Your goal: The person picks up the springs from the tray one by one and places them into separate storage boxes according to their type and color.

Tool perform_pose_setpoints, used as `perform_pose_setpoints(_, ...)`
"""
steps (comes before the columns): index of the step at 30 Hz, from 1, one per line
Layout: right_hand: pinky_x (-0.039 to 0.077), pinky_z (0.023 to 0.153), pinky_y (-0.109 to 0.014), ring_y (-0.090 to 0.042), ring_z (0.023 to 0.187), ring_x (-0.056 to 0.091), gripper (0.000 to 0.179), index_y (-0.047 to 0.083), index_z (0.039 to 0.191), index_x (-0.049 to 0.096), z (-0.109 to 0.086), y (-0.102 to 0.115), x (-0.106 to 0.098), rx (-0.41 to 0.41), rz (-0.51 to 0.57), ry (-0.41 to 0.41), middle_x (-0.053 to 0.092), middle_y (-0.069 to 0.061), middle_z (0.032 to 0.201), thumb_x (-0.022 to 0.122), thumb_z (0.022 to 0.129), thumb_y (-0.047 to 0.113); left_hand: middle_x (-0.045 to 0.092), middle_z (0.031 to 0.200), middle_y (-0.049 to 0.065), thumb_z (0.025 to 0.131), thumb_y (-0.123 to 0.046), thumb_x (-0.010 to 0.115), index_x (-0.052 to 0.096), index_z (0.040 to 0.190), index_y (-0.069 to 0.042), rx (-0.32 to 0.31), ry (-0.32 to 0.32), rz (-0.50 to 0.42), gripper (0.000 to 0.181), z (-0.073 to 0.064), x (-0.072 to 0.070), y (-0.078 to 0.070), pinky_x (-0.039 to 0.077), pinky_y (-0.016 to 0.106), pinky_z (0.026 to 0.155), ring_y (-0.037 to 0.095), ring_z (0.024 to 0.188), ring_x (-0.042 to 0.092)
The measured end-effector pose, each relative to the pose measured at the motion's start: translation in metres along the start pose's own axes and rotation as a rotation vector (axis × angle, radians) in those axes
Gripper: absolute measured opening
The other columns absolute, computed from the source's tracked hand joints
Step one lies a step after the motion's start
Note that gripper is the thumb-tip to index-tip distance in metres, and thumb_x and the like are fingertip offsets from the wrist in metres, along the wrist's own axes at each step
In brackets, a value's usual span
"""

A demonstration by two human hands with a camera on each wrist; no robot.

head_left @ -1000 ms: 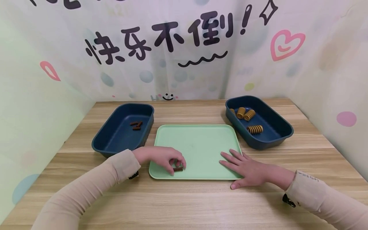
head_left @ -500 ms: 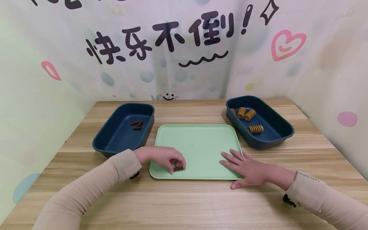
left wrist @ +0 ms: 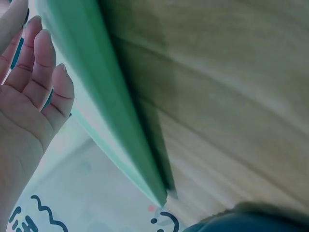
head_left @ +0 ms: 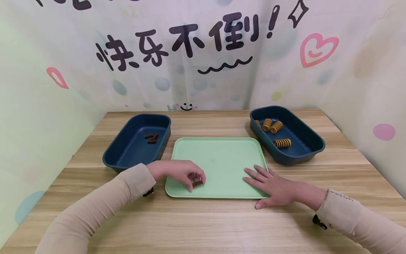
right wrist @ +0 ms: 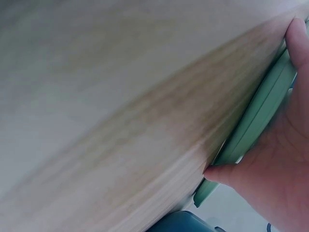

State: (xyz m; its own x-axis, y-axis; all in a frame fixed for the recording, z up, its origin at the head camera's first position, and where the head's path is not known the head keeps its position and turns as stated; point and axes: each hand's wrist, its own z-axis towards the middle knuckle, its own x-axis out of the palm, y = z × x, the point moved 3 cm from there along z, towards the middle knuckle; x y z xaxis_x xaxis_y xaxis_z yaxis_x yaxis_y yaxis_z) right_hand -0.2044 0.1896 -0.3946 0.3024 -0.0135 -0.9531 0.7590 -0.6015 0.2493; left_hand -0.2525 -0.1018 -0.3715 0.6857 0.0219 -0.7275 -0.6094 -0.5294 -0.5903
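Note:
In the head view my left hand [head_left: 185,172] reaches over the front left of the pale green tray [head_left: 222,158]. Its thumb and index finger pinch a small dark brown coil spring [head_left: 198,183], partly covered by the fingertips. The left wrist view shows the same hand [left wrist: 34,92] with curled fingers beside the tray's side; the spring is out of sight there. My right hand [head_left: 272,185] lies with spread fingers on the tray's right side, its thumb on the wood in front of the tray.
A dark blue bin [head_left: 127,155] at back left contains several small brown springs [head_left: 152,141]. The other blue bin [head_left: 304,141], at back right, contains several larger yellow springs [head_left: 282,143]. Both stand on the wooden table [head_left: 203,225] close to the tray, before a printed cloth backdrop [head_left: 177,81].
My left hand has shifted slightly away from the tray's front rim, and the small spring has moved with it. My right hand has stayed in place.

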Motion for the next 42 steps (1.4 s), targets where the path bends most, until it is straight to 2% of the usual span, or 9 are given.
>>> perform_pose_setpoints(7,0.016,0.096,-0.069,-0.047,0.134,0.009,0.077,0.012,0.144,0.028,0.000,0.001,-0.001,0.000,0.004,0.002,0.013,-0.014,0.152,0.048,0.086,0.058,0.056,0.087,-0.005,0.078,-0.011,0.073,0.060,0.107,-0.015,0.009,-0.039,0.012,0.032,-0.010,-0.012,-0.002,0.043,0.022,0.070,0.008,0.068,0.050)
perform_pose_setpoints(18,0.016,0.095,-0.070,-0.048,0.133,0.009,0.077,0.012,0.144,0.028,0.000,-0.002,0.001,-0.001,0.006,-0.011,0.013,-0.014,0.152,0.048,0.085,0.058,0.057,0.090,-0.005,0.080,-0.010,0.070,0.058,0.111,-0.008,-0.015,-0.087,0.029,0.033,-0.029,-0.035,-0.006,0.045,0.025,0.073,0.009,0.074,0.052)
perform_pose_setpoints(25,0.015,0.097,-0.069,-0.047,0.135,0.006,0.079,0.012,0.144,0.028,-0.001,-0.003,0.002,0.019,0.010,0.005,0.012,-0.014,0.152,0.048,0.085,0.059,0.057,0.092,-0.004,0.082,-0.010,0.069,0.057,0.114,-0.007,-0.041,-0.141,0.087,0.034,-0.042,-0.053,-0.006,0.045,0.026,0.075,0.010,0.076,0.053)
perform_pose_setpoints(28,0.015,0.096,-0.069,-0.047,0.134,0.008,0.078,0.012,0.144,0.028,-0.001,-0.002,0.001,0.012,0.011,0.002,0.012,-0.014,0.152,0.048,0.085,0.059,0.057,0.092,-0.003,0.082,-0.011,0.068,0.057,0.113,-0.008,-0.052,-0.165,0.081,0.034,-0.048,-0.061,-0.006,0.045,0.027,0.074,0.011,0.074,0.053)
perform_pose_setpoints(34,0.016,0.096,-0.069,-0.048,0.133,0.008,0.078,0.011,0.144,0.029,-0.002,0.001,-0.001,0.004,0.020,0.007,0.012,-0.014,0.152,0.049,0.085,0.058,0.057,0.092,-0.002,0.081,-0.017,0.070,0.057,0.112,-0.011,-0.071,-0.229,0.087,0.034,-0.062,-0.076,0.001,0.046,0.028,0.069,0.010,0.069,0.052)
perform_pose_setpoints(42,0.016,0.095,-0.069,-0.050,0.133,0.009,0.076,0.011,0.144,0.030,-0.005,0.002,-0.002,-0.009,0.037,-0.008,0.013,-0.015,0.152,0.048,0.086,0.057,0.056,0.094,0.001,0.081,-0.017,0.070,0.057,0.115,-0.010,-0.153,-0.315,0.115,0.038,-0.086,-0.094,0.018,0.045,0.030,0.069,0.013,0.070,0.052)
